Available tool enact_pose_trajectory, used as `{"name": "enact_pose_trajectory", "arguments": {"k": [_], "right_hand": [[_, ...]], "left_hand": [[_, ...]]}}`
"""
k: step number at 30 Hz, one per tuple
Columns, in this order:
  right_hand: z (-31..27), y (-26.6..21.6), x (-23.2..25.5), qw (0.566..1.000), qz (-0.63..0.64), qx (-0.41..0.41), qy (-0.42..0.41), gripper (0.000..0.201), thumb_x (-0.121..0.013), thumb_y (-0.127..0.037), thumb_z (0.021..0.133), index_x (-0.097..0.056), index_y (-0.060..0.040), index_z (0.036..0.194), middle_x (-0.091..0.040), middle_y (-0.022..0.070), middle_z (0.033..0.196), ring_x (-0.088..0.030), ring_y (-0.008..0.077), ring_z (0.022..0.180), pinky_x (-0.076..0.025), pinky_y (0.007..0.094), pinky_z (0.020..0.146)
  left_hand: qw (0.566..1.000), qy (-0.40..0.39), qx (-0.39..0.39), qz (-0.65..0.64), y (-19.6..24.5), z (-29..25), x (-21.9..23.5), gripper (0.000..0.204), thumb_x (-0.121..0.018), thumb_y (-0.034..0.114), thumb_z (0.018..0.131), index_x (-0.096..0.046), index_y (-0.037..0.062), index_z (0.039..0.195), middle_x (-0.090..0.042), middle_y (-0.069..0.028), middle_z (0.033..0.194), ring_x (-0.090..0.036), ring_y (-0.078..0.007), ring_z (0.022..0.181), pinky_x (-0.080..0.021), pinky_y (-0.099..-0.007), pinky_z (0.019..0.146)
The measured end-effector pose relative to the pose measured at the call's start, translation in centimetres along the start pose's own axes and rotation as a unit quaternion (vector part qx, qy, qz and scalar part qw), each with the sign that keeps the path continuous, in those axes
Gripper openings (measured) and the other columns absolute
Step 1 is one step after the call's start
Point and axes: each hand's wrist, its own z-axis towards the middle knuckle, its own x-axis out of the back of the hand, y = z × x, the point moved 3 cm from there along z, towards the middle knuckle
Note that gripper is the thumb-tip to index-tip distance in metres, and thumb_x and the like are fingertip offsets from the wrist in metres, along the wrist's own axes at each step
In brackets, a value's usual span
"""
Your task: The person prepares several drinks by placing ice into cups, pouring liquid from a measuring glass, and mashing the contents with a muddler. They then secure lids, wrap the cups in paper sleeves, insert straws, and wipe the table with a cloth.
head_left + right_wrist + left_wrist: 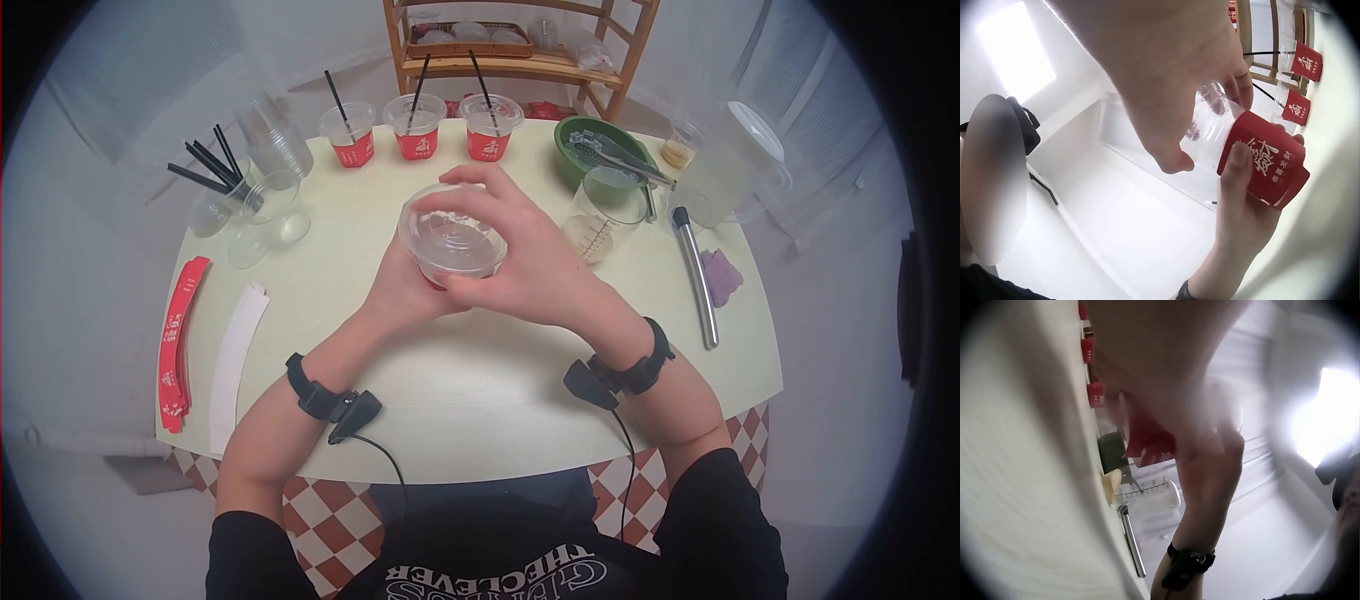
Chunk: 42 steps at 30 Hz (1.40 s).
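Observation:
Over the middle of the table, both hands hold a clear plastic cup (1210,128) tilted in the right wrist view. A red paper sleeve (1266,156) with pale lettering wraps its lower part. My left hand (400,290) grips the cup around this sleeve, the thumb lying across the lettering. From above, my right hand (535,260) spans the clear lid (455,240), its fingers and thumb curled round the rim on opposite sides. In the left wrist view the hands cover most of the cup, and its red sleeve (1150,444) shows partly.
Behind stand red-sleeved cups (418,143) with black straws. To the right are a green bowl (570,160) with tongs, a measuring cup (610,200), a pitcher (740,150) and a metal rod (697,280). At left lie red sleeves (180,340), near stacked cups (275,140).

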Motion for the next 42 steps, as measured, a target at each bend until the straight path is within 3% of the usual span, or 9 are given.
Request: {"name": "enact_pose_trajectory", "arguments": {"k": [5,8,11,13,17,23,32,34,42], "right_hand": [[-0.1,1.3,-1.9,0.999,0.014,-0.043,-0.022,0.059,-0.079,-0.018,0.076,-0.072,-0.0146,0.134,-0.055,0.0136,0.147,-0.065,0.0317,0.130,-0.055,0.0425,0.106],[-0.1,1.5,-2.0,0.998,0.020,-0.054,-0.016,0.059,-0.080,-0.018,0.076,-0.072,-0.0140,0.135,-0.055,0.0129,0.146,-0.066,0.0308,0.128,-0.055,0.0417,0.106],[0.1,1.6,-1.0,0.999,0.011,-0.048,0.002,0.058,-0.080,-0.018,0.079,-0.072,-0.0138,0.136,-0.056,0.0119,0.145,-0.067,0.0289,0.126,-0.055,0.0404,0.107],[0.3,1.9,0.1,0.999,-0.001,-0.044,0.015,0.057,-0.080,-0.018,0.080,-0.072,-0.0139,0.136,-0.057,0.0114,0.144,-0.067,0.0276,0.126,-0.055,0.0396,0.107],[1.0,2.7,2.0,0.993,0.060,-0.081,0.056,0.054,-0.082,-0.027,0.084,-0.072,-0.0135,0.136,-0.059,0.0131,0.141,-0.066,0.0269,0.123,-0.057,0.0411,0.102],[0.8,2.5,1.9,0.989,0.075,-0.109,0.058,0.053,-0.082,-0.029,0.088,-0.071,-0.0126,0.138,-0.059,0.0120,0.136,-0.066,0.0264,0.124,-0.056,0.0404,0.106],[0.5,2.4,0.8,0.981,0.136,-0.132,0.029,0.049,-0.079,-0.029,0.095,-0.069,-0.0108,0.140,-0.062,0.0116,0.132,-0.065,0.0237,0.122,-0.053,0.0374,0.105],[0.5,2.4,0.7,0.980,0.138,-0.141,0.031,0.050,-0.079,-0.030,0.096,-0.069,-0.0105,0.140,-0.062,0.0114,0.131,-0.065,0.0232,0.122,-0.053,0.0372,0.105],[0.4,2.2,0.7,0.992,0.067,-0.103,0.025,0.051,-0.081,-0.031,0.095,-0.069,-0.0105,0.140,-0.060,0.0129,0.134,-0.064,0.0258,0.125,-0.054,0.0385,0.105]], "left_hand": [[1.000,0.025,0.007,0.015,0.2,-0.5,0.3,0.106,-0.097,0.007,0.067,-0.035,0.0085,0.153,-0.056,-0.0086,0.144,-0.060,-0.0223,0.135,-0.053,-0.0399,0.111],[0.994,0.012,0.094,-0.053,0.1,-0.6,0.4,0.105,-0.096,0.006,0.068,-0.035,0.0087,0.154,-0.056,-0.0084,0.143,-0.060,-0.0218,0.134,-0.053,-0.0387,0.112],[0.996,0.006,0.051,-0.076,0.0,-0.3,0.5,0.105,-0.096,0.006,0.070,-0.035,0.0088,0.155,-0.056,-0.0103,0.144,-0.061,-0.0221,0.133,-0.054,-0.0377,0.110],[0.997,-0.043,-0.036,-0.058,0.1,-0.1,0.4,0.114,-0.097,0.009,0.070,-0.030,0.0094,0.162,-0.056,-0.0128,0.146,-0.062,-0.0223,0.132,-0.056,-0.0380,0.108],[0.996,-0.072,0.009,0.050,-0.4,-0.3,0.8,0.127,-0.100,0.008,0.069,-0.021,0.0083,0.170,-0.049,-0.0117,0.155,-0.062,-0.0254,0.136,-0.052,-0.0429,0.116],[0.999,-0.026,-0.031,0.030,-0.3,-0.4,0.9,0.117,-0.097,0.001,0.075,-0.027,0.0040,0.168,-0.053,-0.0145,0.151,-0.066,-0.0239,0.130,-0.053,-0.0414,0.116],[0.991,0.035,-0.114,0.067,-0.7,-1.1,1.6,0.114,-0.104,0.017,0.068,-0.041,-0.0017,0.161,-0.060,-0.0142,0.145,-0.072,-0.0200,0.118,-0.059,-0.0356,0.107],[0.982,0.070,-0.163,0.063,-0.8,-1.0,1.6,0.109,-0.105,0.025,0.068,-0.048,0.0003,0.158,-0.070,-0.0135,0.130,-0.072,-0.0137,0.091,-0.061,-0.0313,0.087],[0.975,0.069,-0.182,0.108,-1.2,-1.0,1.1,0.106,-0.103,0.026,0.072,-0.047,0.0005,0.159,-0.073,-0.0132,0.123,-0.072,-0.0192,0.092,-0.059,-0.0338,0.088]]}}
